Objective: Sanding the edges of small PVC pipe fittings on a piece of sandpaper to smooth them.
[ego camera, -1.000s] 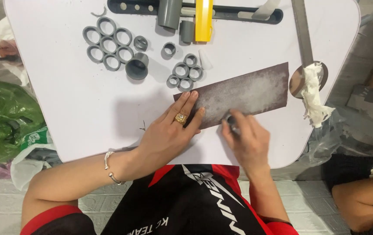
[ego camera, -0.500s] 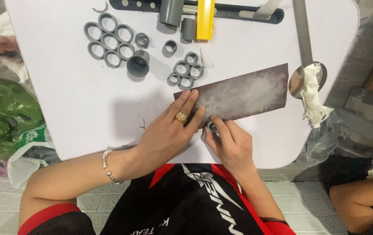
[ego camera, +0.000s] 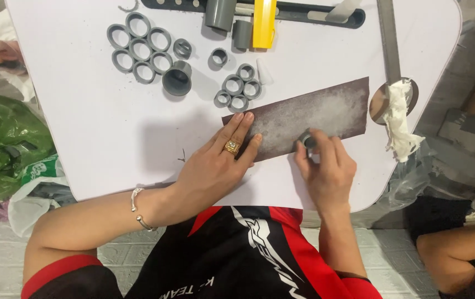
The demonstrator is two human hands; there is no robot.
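A: Item one, far left of the fingers: green plastic bag [ego camera: 2, 141] beside the white table [ego camera: 110, 144], off its edge. Well above the left fingertips, a cluster of grey pipe rings [ego camera: 137, 47] lying flat, touching one another; a larger grey coupling [ego camera: 177, 78] just right of them.

B: Item two, the left hand [ego camera: 218, 163]?

A: Palm down, fingers spread nearly straight, gripping nothing. Fingertips [ego camera: 247, 118] press the left end of the dark sandpaper sheet [ego camera: 331, 111], pinning it to the table. Gold ring on one finger, bracelet at the wrist.

B: Above those fingertips?

A: A second, smaller group of grey rings [ego camera: 238, 88], near the sheet's upper left corner but apart from it. Farther up, a short grey pipe section [ego camera: 219, 12] and a yellow-handled tool [ego camera: 264, 19].

B: Item three, the right hand [ego camera: 326, 169]?

A: Fingers curled close, pinching a single grey ring [ego camera: 307, 139]. The ring sits end-down on the sandpaper near its lower edge, right of the left fingertips. Whether the thumb wraps fully round it, cannot tell.

B: Step in hand?

A: By appearance, rubbing the ring's cut face on the abrasive. The next stroke would call for steady downward pressure, the ring kept flat, and the left fingers keeping the sheet from sliding.

B: Right of the right fingers?

A: A crumpled white rag [ego camera: 399, 119] over a round disc at the table's edge, well apart from the ring.
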